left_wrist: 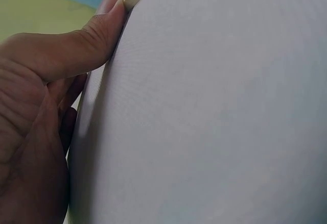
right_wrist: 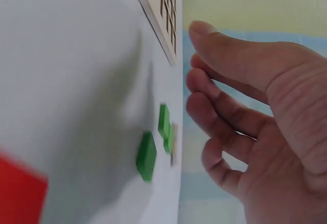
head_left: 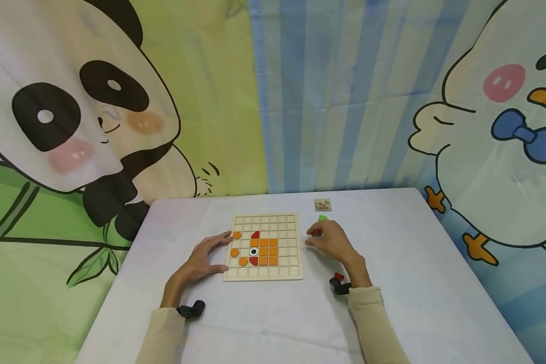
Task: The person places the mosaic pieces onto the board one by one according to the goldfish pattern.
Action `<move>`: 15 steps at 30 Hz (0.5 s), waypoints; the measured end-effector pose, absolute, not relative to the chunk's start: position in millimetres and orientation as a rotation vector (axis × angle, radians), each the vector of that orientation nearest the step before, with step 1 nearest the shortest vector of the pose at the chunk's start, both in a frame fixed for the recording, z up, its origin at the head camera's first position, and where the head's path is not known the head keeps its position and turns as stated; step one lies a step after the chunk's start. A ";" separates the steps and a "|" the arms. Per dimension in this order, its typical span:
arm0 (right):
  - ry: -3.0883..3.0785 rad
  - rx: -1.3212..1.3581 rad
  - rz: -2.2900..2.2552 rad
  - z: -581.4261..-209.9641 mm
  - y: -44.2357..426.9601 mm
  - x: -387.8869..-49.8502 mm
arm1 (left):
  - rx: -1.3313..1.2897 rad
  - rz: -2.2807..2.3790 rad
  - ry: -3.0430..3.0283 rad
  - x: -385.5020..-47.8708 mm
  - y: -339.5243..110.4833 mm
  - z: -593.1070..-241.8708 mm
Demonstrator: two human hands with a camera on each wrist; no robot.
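A square wooden grid board [head_left: 264,278] lies on the table. Orange square tiles [head_left: 268,251], a round eye tile [head_left: 254,252], red curved tiles [head_left: 255,234] and orange discs [head_left: 237,235] sit in its cells. My left hand [head_left: 201,258] rests at the board's left edge, fingers and thumb spread; the left wrist view shows the thumb touching the rim. To the right of the board, my right hand [head_left: 334,242] hovers above the table, fingers loosely bent, with nothing visible between them. Near it lie several green tiles [right_wrist: 146,157], mostly hidden in the head view.
A small patterned card [head_left: 322,205] lies near the table's back edge. Beside my right wrist is a red piece [head_left: 338,276]. Behind the table hangs a cartoon-printed cloth [head_left: 300,101].
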State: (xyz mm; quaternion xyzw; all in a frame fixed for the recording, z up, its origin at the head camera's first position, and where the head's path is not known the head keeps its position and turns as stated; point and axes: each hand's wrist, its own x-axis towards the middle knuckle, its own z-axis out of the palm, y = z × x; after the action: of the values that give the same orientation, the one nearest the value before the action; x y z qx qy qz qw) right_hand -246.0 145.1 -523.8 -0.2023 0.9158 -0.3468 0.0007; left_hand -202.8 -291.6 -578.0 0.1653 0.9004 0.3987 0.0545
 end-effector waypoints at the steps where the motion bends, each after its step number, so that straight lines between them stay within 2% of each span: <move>1: 2.873 -0.620 -1.062 -522.1 150.9 -244.4 | 0.506 1.210 2.733 -202.7 -291.9 -577.6; 15: 2.702 -0.466 -0.793 -500.6 202.2 -204.0 | 0.528 1.211 2.733 -204.0 -292.4 -578.0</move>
State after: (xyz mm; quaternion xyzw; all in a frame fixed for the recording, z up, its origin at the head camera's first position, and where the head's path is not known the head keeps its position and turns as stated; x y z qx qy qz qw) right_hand -204.0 202.2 -500.6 -0.1616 0.9370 -0.2748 0.1431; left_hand -204.0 -292.4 -578.0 0.1736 0.8991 0.3983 0.0530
